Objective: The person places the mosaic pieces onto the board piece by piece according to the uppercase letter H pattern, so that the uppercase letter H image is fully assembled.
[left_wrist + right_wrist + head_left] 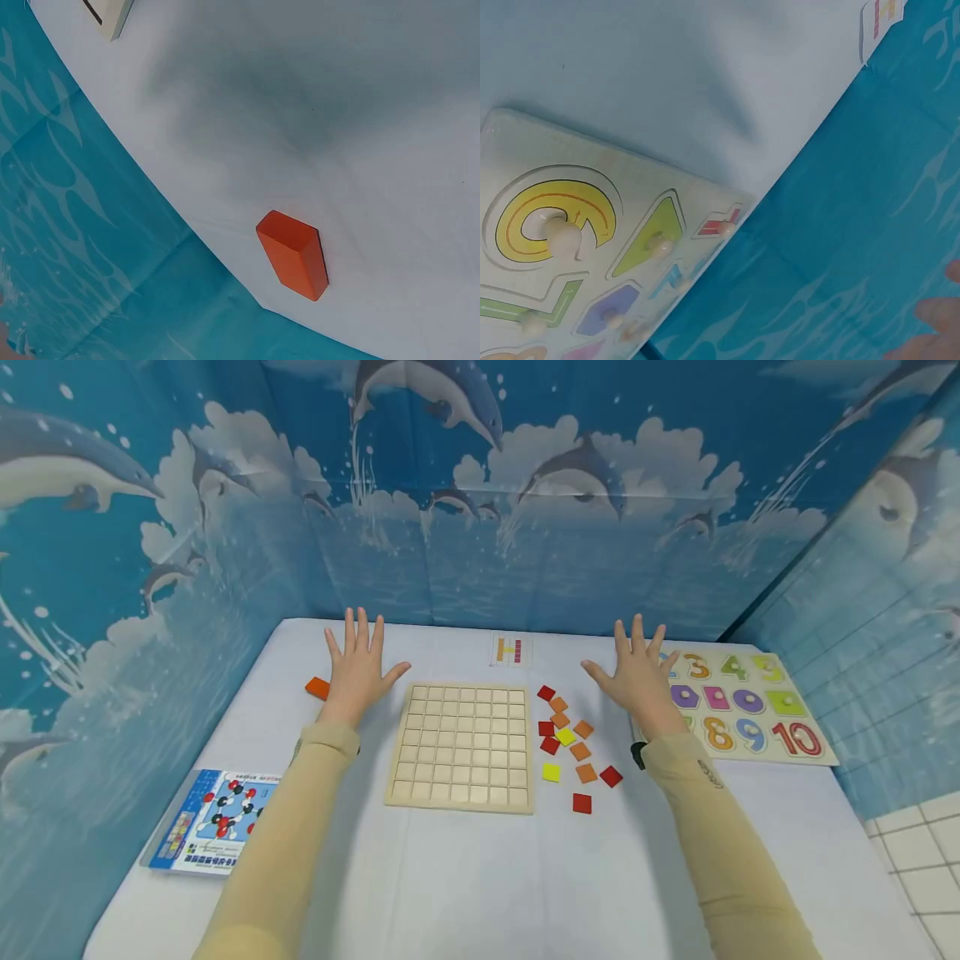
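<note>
In the head view my left hand (356, 675) is held over the table with its fingers spread, and nothing is in it. Close by on its left lies an orange block (317, 687), which the left wrist view shows as a thick oblong block (292, 257). My right hand (637, 683), likewise spread and holding nothing, is nearest the number puzzle board (817, 760) and covers part of its left side. Between the hands lies a wooden grid board (459, 810). Right of it are scattered several square tiles in red (582, 803), orange (586, 773) and yellow (551, 772).
A small pattern card (512, 651) lies near the far edge of the white table (450, 885). At the left, a packaged molecule model set (202, 818) is partly covered by the left sleeve. A dolphin-print curtain (480, 568) hangs behind the table.
</note>
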`<state>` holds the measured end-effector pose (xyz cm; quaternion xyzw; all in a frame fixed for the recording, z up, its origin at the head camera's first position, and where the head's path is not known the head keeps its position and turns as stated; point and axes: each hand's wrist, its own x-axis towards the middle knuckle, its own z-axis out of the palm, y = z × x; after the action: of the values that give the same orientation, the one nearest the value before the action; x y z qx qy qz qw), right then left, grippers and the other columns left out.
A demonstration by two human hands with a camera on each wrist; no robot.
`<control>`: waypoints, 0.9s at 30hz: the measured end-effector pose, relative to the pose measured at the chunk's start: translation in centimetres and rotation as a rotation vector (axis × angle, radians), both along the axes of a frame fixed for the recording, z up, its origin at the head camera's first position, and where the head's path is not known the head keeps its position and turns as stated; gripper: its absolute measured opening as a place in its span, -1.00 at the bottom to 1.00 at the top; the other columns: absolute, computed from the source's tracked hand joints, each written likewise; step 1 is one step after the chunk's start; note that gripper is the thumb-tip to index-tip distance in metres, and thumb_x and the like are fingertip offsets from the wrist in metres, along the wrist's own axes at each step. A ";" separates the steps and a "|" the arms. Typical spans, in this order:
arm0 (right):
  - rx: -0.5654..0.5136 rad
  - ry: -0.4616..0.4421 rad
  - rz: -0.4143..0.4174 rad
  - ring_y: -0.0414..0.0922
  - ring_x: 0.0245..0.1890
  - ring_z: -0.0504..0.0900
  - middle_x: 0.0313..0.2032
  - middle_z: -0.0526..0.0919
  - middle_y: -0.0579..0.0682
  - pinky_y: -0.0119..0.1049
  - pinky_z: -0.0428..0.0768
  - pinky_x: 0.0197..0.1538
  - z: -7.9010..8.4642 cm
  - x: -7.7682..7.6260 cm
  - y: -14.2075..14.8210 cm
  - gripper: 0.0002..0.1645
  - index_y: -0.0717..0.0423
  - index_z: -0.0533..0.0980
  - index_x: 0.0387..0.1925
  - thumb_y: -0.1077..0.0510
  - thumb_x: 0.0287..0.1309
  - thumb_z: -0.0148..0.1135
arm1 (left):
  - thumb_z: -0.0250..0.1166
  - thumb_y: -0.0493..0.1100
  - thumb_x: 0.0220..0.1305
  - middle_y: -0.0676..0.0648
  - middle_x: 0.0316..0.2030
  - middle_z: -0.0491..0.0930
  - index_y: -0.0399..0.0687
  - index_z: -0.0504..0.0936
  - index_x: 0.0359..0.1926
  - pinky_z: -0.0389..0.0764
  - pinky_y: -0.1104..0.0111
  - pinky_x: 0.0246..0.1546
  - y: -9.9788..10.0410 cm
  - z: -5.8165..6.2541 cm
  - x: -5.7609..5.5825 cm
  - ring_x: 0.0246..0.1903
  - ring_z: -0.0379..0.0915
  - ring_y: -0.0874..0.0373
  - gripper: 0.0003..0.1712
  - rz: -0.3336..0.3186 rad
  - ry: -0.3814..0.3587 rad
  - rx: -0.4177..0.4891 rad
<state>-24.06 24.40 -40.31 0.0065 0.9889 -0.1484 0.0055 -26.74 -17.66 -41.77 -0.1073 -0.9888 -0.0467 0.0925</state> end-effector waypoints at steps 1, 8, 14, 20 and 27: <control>0.001 0.005 -0.002 0.41 0.44 -0.64 0.52 -0.50 0.30 0.59 -0.40 0.29 0.0 0.0 0.1 0.16 0.18 -0.30 0.55 -0.37 0.32 -0.01 | 0.04 0.37 0.37 -0.36 0.55 -0.32 -0.14 -0.19 0.57 -0.42 -0.33 0.42 0.0 0.0 0.0 0.53 -0.64 -0.22 0.07 -0.003 -0.002 0.007; 0.010 0.021 0.004 0.43 0.45 -0.58 0.53 -0.42 0.33 0.59 -0.37 0.29 -0.7 0.6 0.6 0.15 0.20 -0.25 0.55 -0.36 0.32 0.01 | 0.08 0.35 0.36 -0.38 0.54 -0.31 -0.18 -0.15 0.56 -0.42 -0.33 0.42 0.3 -0.1 0.8 0.53 -0.60 -0.25 0.07 -0.028 -0.018 0.038; -0.019 0.031 0.026 0.40 0.45 -0.60 0.53 -0.41 0.32 0.58 -0.40 0.29 -0.4 1.0 0.6 0.12 0.19 -0.24 0.56 -0.33 0.33 0.03 | 0.09 0.32 0.36 -0.36 0.54 -0.32 -0.17 -0.15 0.56 -0.42 -0.32 0.42 0.5 -0.1 1.9 0.54 -0.59 -0.26 0.06 -0.049 -0.020 0.058; -0.046 0.061 0.052 0.40 0.48 -0.54 0.55 -0.34 0.29 0.54 -0.44 0.32 -1.0 1.5 0.3 0.11 0.16 -0.19 0.56 -0.31 0.31 0.07 | 0.15 0.30 0.34 -0.36 0.55 -0.30 -0.17 -0.11 0.56 -0.37 -0.30 0.44 0.5 -0.8 3.2 0.54 -0.54 -0.28 0.07 -0.082 -0.022 0.109; -0.059 0.076 0.096 0.42 0.49 -0.40 0.54 -0.19 0.31 0.52 -0.39 0.35 -2.6 3.1 -0.3 0.05 0.19 -0.04 0.54 -0.22 0.27 0.18 | 0.20 0.26 0.32 -0.36 0.55 -0.26 -0.19 -0.07 0.55 -0.27 -0.27 0.46 0.7 -1.9 5.2 0.54 -0.46 -0.27 0.06 -0.117 -0.063 0.165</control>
<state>-20.94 24.09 -42.88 -0.0468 0.9828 -0.1771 -0.0247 -21.53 -16.98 -43.68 -0.1555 -0.9760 -0.1367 0.0671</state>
